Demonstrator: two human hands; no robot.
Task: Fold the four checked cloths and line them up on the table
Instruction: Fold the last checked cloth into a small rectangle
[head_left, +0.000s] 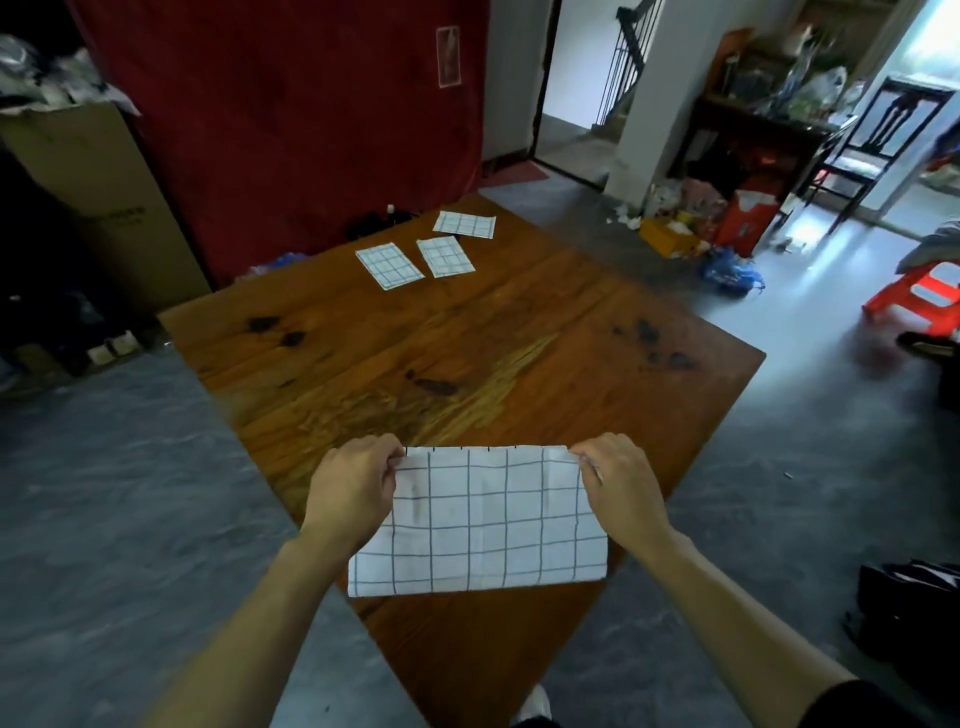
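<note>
at the near corner of the wooden table (467, 332), the 4th checked cloth (483, 525) lies as a wide rectangle, already doubled by the look of its far edge. the left hand (353, 488) pinches the far left corner with curled fingers (392, 460), and the right hand (623, 483) pinches the far right corner the same way, so both grips sit on that far edge, lifted slightly off the wood.

at the far end of the table lie 3 folded checked cloths: 1 on the left (389, 266), 1 in the middle (445, 256) just beside it, and 1 on the right (464, 224) set a little further back and turned at a different angle.

this looks like the last cloth, mid-fold. the next move likely calls for another fold to match the small rectangles, then carrying it over to join the 3, which are not yet in a tidy line.
</note>
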